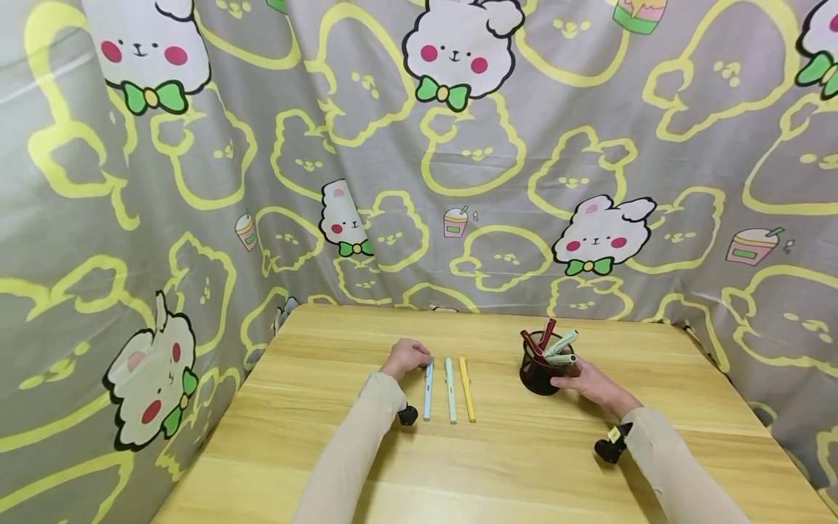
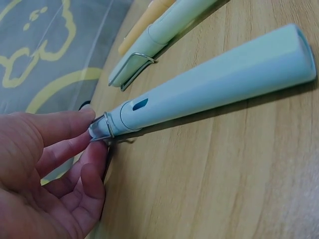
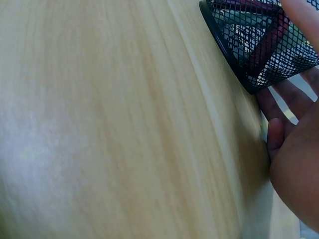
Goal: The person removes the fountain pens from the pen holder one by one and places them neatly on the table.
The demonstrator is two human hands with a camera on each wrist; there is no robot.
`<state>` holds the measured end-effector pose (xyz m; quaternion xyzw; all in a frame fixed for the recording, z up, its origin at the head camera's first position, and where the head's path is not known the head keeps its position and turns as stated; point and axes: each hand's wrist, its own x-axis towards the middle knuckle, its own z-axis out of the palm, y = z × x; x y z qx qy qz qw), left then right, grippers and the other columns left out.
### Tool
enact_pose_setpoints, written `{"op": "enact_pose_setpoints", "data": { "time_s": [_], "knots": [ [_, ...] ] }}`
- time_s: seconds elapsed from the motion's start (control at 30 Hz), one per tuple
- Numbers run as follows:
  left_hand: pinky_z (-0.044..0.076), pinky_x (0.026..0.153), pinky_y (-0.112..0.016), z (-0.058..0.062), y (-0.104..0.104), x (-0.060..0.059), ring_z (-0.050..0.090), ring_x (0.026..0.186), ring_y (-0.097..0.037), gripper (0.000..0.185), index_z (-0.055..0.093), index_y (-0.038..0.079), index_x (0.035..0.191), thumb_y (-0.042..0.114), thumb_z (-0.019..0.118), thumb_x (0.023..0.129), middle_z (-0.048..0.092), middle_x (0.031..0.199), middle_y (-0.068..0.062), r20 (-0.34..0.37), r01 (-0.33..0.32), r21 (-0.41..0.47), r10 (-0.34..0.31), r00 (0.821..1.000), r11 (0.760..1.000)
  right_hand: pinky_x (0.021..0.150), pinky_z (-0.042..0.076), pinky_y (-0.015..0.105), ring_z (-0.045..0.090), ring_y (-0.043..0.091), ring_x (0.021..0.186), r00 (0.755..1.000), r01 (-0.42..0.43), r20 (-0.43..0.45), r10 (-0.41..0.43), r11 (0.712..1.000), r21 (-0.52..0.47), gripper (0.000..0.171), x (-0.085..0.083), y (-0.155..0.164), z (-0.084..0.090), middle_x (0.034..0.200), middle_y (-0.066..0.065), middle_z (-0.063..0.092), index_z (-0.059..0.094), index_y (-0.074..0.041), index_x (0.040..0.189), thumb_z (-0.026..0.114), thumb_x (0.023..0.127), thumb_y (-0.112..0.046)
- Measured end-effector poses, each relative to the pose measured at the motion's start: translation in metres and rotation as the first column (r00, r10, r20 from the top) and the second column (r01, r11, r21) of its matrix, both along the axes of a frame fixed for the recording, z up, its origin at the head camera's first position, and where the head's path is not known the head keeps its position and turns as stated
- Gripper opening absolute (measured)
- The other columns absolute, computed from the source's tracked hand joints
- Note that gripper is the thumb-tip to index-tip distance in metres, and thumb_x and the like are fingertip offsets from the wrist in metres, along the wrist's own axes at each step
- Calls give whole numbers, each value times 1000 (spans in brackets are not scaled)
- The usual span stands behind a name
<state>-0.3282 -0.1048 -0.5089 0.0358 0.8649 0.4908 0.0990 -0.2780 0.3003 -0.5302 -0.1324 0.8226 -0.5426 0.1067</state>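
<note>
Three capped pens lie side by side on the wooden table [image 1: 524, 466]: a light blue pen [image 1: 428, 393], a pale green pen [image 1: 450, 389] and a yellow pen [image 1: 467, 389]. My left hand [image 1: 411, 359] pinches the far end of the blue pen [image 2: 209, 82] between fingertips [image 2: 87, 117], and the pen lies flat on the wood. The green pen [image 2: 159, 35] and the yellow pen [image 2: 144, 22] lie just beyond it. My right hand [image 1: 585, 381] wraps round the side of a black mesh pen cup [image 1: 538, 372] holding several pens. The cup [image 3: 259, 45] stands upright against my fingers [image 3: 279, 107].
A grey curtain printed with yellow outlines and white rabbits [image 1: 458, 182] hangs close behind and on both sides of the table. Bare wood stretches in front of the pens and between my forearms. The table's right edge [image 1: 766, 429] runs near the curtain.
</note>
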Motion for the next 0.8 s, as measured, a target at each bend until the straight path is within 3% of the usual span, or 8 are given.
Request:
{"op": "enact_pose_setpoints", "data": {
  "time_s": [0.8],
  "knots": [
    [47, 55, -25, -3, -3, 1, 60, 67, -15, 9, 70, 2, 91, 9, 70, 85, 67, 76, -5, -7, 3, 20, -3, 1000, 1000, 104, 26, 55, 31, 46, 129, 1000, 1, -31, -2, 1000, -25, 66, 2, -2, -1, 137, 33, 39, 33, 10, 138, 68, 88, -15]
  ]
}}
